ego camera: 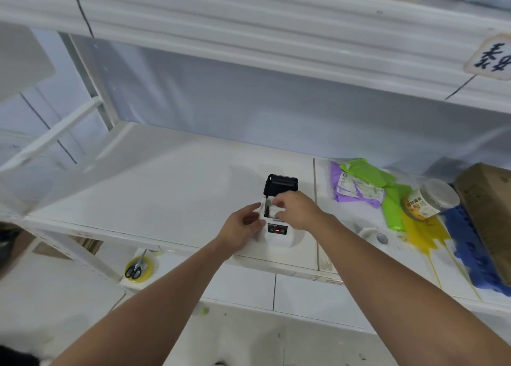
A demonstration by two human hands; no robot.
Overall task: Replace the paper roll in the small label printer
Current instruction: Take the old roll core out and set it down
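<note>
On the lower shelf at far left, below the white shelf surface [171,188]: a pair of black-handled scissors [135,269] lying across a yellow roll of tape [139,270].

Toward the middle of the white shelf surface, near its front edge: a small white label printer [276,234] with a dark control strip on its front face, one red light lit. Hinged up at the back, a black printer lid [280,185], standing open and tilted away.

Against the printer's left side: left hand [244,227], fingers loosely curled, fingertips touching the white casing, steadying it rather than gripping anything.

Inside the open compartment: a white paper roll [273,213], lying on its side, partly hidden by fingers. Over it from the right: right hand [297,209], thumb and fingers pinched around the roll's end.

Further right, past a seam in the shelf: a small round white object with a grey top [379,237], well apart from the printer. Behind it, a purple plastic mailer bag [348,188] with a white label, overlapped by bright green plastic bags [392,199]. Next, a clear plastic jar with an orange label [431,199] lying tilted on a yellow plastic bag [423,233]. At far right, a blue plastic bag [475,257] beneath a brown cardboard box [489,210].
</note>
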